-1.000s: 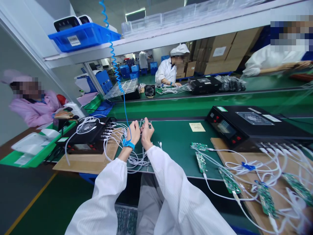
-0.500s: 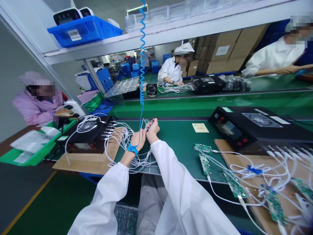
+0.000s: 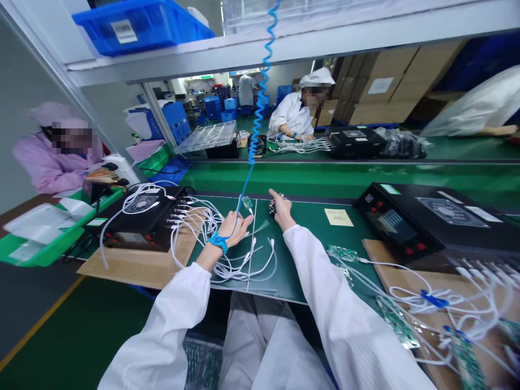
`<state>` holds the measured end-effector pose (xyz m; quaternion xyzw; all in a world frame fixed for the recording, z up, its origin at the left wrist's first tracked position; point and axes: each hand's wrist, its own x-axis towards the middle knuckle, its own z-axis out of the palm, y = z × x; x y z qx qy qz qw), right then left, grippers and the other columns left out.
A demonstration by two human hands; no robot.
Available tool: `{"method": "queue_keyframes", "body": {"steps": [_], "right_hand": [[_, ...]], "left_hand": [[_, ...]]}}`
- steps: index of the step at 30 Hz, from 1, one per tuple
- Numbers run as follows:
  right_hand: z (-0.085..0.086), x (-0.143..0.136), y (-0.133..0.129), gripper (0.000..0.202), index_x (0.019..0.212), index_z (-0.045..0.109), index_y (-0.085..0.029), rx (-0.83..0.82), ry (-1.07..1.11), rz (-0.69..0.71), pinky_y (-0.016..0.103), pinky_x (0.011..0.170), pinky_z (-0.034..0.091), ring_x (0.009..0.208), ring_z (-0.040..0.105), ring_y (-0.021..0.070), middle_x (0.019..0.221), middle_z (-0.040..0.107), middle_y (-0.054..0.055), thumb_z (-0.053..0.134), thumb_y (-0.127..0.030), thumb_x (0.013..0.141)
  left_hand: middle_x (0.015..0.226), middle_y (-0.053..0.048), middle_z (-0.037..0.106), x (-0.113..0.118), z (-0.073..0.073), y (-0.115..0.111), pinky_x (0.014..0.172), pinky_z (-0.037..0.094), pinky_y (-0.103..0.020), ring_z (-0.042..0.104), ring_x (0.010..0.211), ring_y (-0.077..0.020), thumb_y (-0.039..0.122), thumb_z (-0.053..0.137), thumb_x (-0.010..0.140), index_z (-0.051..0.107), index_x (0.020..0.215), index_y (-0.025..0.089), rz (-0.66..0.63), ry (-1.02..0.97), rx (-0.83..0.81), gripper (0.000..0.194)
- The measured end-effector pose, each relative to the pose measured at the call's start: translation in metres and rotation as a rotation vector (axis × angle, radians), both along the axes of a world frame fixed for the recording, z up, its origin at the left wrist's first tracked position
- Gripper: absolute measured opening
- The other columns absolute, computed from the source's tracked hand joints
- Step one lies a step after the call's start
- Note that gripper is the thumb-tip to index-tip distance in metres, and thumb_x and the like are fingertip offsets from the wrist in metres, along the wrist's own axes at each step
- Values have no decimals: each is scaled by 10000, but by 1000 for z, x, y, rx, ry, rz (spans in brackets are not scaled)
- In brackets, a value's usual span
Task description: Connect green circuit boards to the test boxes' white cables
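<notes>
My left hand (image 3: 233, 229), with a blue wrist strap (image 3: 219, 242), is low over the mat with its fingers apart, beside a tangle of white cables (image 3: 227, 268). Just beyond its fingertips a small green circuit board (image 3: 247, 203) lies at the end of a white cable. To the right, my right hand (image 3: 283, 211) is raised a little and closed around a dark, speckled piece (image 3: 273, 206) that looks like a circuit board, partly hidden by the fingers. A gap of bare mat separates my hands.
A black test box (image 3: 142, 222) with cables stands left on cardboard (image 3: 138, 265). Another black box (image 3: 439, 216) stands right, near several wired boards (image 3: 398, 319). A yellow note (image 3: 339, 217) lies between. A coiled blue cord (image 3: 260, 103) hangs ahead. Co-workers sit left and across.
My hands were together at the small board; now they are apart, the right one moved right with the speckled piece. The small board stays on the mat. The view has shifted slightly.
</notes>
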<state>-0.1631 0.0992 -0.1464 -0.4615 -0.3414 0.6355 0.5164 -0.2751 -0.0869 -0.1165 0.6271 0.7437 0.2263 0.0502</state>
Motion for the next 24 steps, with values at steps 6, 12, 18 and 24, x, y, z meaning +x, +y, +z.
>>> {"method": "queue_keyframes", "body": {"steps": [6,12,18,24], "right_hand": [[-18,-21,-4,237,628,612,-179,107,-213,226,219,450,379,476,531,113,497,595,-27,847,-200,642],[-16,-42,2,243,665,629,-184,119,-193,294,245,519,453,526,578,139,545,633,-4,862,-249,690],[6,-59,-12,237,717,657,-162,118,-22,430,265,653,545,655,666,154,701,719,54,869,-264,743],[34,-62,-55,402,756,699,-169,219,125,623,277,749,549,729,672,159,735,729,20,980,-380,560]], "left_hand": [[1227,-194,642,-10,4,47,1146,411,-505,558,1272,-358,177,717,852,697,1174,128,367,-361,151,327],[1119,-193,726,-31,17,51,1018,536,-386,712,1058,-240,91,549,941,665,1150,77,393,-617,212,239],[986,-130,749,-38,48,16,772,559,-229,729,892,-155,90,620,935,639,1086,97,349,-800,249,152],[695,-40,659,-39,51,3,583,520,-231,668,597,-147,356,617,1007,544,1048,116,439,-864,219,254]]}}
